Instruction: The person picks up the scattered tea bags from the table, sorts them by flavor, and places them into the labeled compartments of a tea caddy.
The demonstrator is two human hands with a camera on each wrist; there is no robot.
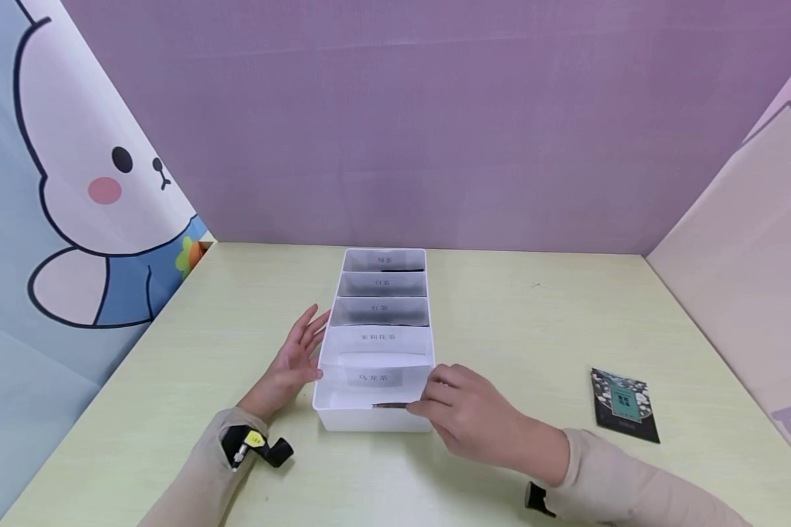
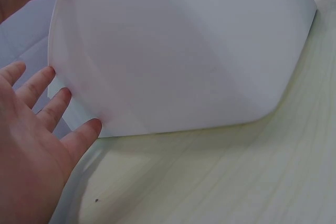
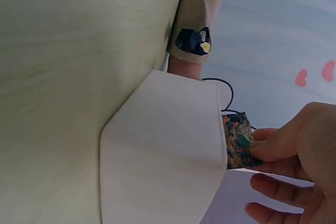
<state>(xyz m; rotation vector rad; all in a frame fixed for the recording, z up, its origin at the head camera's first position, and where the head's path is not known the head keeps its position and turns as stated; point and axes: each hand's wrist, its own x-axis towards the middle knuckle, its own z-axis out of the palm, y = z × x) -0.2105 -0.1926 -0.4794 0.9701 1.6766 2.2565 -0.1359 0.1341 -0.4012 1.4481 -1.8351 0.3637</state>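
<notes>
My right hand (image 1: 464,410) pinches a small patterned tea packet (image 3: 237,140) between thumb and fingers. The packet's lower part goes down behind the near wall of a white divided box (image 1: 369,420), into its front compartment; from above only its thin dark edge shows. Along the box's left side lies my left hand (image 1: 288,372), fingers spread and fairly straight, the fingertips (image 2: 64,94) touching the side wall. Each compartment carries a printed label in Chinese characters. Thin dark edges show in the back compartment and in the third from the back.
On the pale wooden table (image 1: 514,329), a dark tea packet with a teal label (image 1: 625,402) lies flat to the right of my right hand. A purple backdrop (image 1: 409,132) closes off the far side, with printed cloth at left and right.
</notes>
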